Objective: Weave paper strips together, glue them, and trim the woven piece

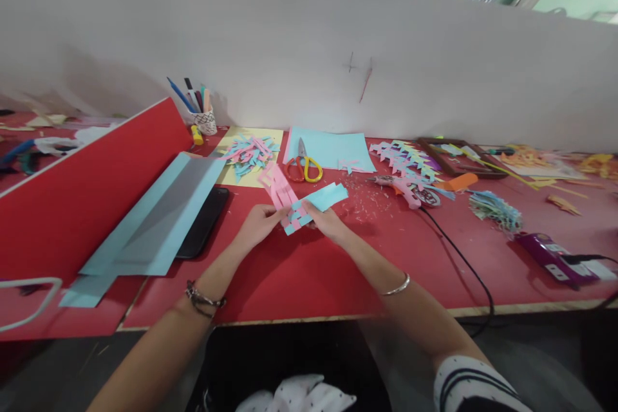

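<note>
Between my two hands, above the red table, is a piece of woven paper strips (295,217) in pink and light blue. Its woven corner shows a small checkered pattern. My left hand (263,222) pinches the left side, where loose pink strips (276,187) fan up and away. On the other side, my right hand (326,219) grips the piece near the light blue strips (331,194), which stick out to the right. My fingertips partly cover the weave. Just beyond lies a pair of scissors (304,167) with red and yellow handles.
Cut paper strips (248,156) lie on a yellow sheet at the back. A pink glue gun (405,190) trails a black cord to the right. Light blue sheets (145,232) and a black phone (205,222) are on the left, beside a red board (96,187). A pen cup (205,121) stands behind.
</note>
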### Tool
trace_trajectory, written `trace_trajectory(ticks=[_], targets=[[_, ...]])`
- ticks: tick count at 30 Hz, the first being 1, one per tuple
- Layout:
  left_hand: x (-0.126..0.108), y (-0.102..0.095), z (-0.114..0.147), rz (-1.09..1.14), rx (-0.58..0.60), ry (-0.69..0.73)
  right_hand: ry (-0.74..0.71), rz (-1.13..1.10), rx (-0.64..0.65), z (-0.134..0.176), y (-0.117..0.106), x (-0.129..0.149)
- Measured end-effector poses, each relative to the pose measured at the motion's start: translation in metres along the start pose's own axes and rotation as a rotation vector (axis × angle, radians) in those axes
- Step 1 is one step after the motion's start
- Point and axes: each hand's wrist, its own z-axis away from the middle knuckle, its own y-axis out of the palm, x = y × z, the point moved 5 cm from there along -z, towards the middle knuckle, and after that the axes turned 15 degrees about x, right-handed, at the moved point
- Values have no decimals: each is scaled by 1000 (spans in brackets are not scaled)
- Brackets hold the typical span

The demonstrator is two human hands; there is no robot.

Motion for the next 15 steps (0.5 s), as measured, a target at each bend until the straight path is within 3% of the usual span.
trace_trajectory(ticks=[2,6,10,12,15], targets=[[0,-9,5,-207,-40,2,91,13,131,4,-2,-1],[-11,-21,25,-581,-252,98,263,115,379,17,-6,-1],[-28,-9,43,-814,-348,304,304,187,346,24,-16,0],[-32,7,42,-953,-273,392,296,201,293,25,-22,-1],[-24,37,31,-1055,50,470,288,257,235,26,-32,-4]])
